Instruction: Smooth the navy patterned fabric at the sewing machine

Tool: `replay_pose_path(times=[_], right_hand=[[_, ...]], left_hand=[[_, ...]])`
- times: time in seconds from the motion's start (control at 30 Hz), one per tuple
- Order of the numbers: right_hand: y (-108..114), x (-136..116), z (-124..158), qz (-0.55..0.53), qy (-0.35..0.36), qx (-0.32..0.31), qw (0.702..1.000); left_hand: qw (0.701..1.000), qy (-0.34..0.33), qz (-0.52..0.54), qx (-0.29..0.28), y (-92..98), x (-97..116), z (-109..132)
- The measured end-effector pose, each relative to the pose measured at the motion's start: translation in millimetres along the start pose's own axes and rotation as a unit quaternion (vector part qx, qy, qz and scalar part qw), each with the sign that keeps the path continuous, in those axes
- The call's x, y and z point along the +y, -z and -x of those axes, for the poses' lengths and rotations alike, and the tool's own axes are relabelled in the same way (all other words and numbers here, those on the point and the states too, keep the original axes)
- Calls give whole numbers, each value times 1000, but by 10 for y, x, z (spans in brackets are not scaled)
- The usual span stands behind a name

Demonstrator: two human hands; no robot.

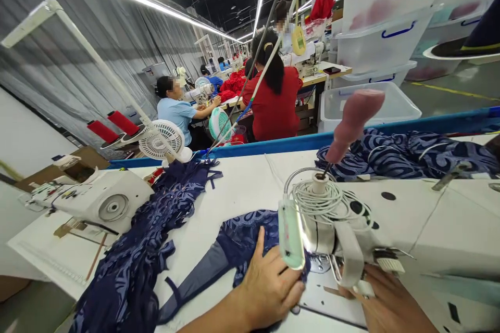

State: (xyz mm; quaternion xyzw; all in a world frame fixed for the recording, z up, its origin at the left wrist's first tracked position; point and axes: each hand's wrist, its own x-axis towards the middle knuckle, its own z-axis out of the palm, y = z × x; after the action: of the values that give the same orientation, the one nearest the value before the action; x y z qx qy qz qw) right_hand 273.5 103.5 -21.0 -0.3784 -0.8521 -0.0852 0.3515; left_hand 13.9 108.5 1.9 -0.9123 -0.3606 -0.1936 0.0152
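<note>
My left hand [269, 283] lies flat on a piece of navy patterned lace fabric [244, 237] on the white table, pressing it down just left of the sewing machine head [332, 223]. My right hand [386, 304] rests under the machine's arm at the bottom right, near the needle plate [324, 291]; the machine hides its fingers. A small green-white lamp [291, 234] is fixed to the machine head above my left hand. A pink thread cone [353, 119] stands on top of the machine.
A heap of navy lace pieces [136, 265] trails down the table's left. More navy fabric [414, 153] lies behind the machine. A second white machine [94, 200] and a small fan [162, 140] stand at left. Other workers sit at tables beyond; plastic bins [375, 106] are stacked at right.
</note>
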Motion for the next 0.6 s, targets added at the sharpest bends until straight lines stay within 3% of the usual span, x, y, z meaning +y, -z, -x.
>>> replay_pose_path(times=[0.13,0.2,0.3,0.37,0.47,0.53,0.6], right_hand=[[-75,91,10,-16,34,18,999],[-96,76,6,-30,29,24,999],[-72,24,-16,-48,15,15,999],[-36,2,-37,-57,9,1,998],[21,-6,-76,-63,3,-10,998],[70,-29,-101,-65,2,-10,998],[137,-108,-117,-68,10,-1,998]], left_hand=[[1000,-15,-18,17,120,127,193],[995,8,-38,91,106,262,214],[973,95,-88,189,-48,475,185],[965,144,-129,177,-198,553,177],[965,161,-159,130,-360,546,229],[970,144,-157,117,-351,518,308],[979,109,-145,97,-224,532,417]])
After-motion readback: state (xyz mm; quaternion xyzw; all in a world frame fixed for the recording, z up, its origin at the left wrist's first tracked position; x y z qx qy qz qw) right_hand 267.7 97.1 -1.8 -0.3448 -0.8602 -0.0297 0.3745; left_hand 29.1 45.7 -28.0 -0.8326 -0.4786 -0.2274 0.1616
